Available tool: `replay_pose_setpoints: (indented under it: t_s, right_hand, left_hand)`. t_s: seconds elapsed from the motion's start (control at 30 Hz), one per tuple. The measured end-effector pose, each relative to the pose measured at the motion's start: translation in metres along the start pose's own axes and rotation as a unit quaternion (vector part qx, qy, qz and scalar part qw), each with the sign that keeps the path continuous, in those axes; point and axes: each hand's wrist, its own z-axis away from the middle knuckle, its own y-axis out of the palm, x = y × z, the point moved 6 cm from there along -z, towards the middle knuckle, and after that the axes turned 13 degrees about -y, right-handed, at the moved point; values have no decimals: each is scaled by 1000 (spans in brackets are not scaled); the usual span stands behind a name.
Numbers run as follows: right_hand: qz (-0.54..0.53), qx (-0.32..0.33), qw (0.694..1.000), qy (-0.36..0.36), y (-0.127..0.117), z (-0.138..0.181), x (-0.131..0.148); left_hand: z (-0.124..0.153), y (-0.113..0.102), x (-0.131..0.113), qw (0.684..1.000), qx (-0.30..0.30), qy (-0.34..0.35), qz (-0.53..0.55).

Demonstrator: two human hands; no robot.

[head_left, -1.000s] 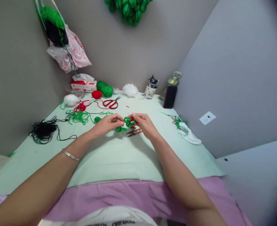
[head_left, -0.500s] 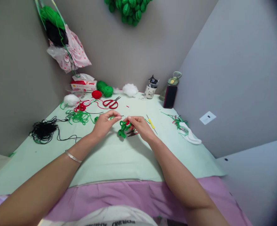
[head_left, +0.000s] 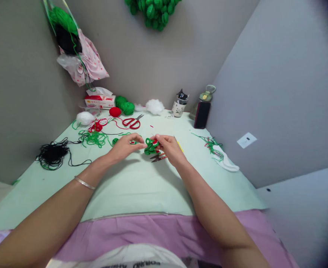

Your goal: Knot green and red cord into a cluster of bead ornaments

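Holding crocheted piece (head_left: 151, 147), long axis seemingly sloping down leftward.

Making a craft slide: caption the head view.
The right hand holds a green-and-red yarn piece, the left hand beside it; red-handled scissors lie beyond.

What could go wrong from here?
- Small snips lie close by the right hand, which holds the green-and-red piece; fingers or yarn might catch the blades.
- Loose black yarn trails close to the left forearm in this view and could snag.
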Motion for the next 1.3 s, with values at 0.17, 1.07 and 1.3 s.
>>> replay_pose_setpoints:
  t_s: [0.17,1.07,1.3]
  right_hand:
    - [-16,-17,999,-22,-3,-2,7]
    - [144,-58,982,-103,-19,-7,13]
    - [105,-77,979,-160,-18,-5,24]
  left_hand:
    - [-2,32,10,986,90,-16,137]
    - [10,39,6,914,230,-132,309]
    - [8,35,6,909,209,-132,336]
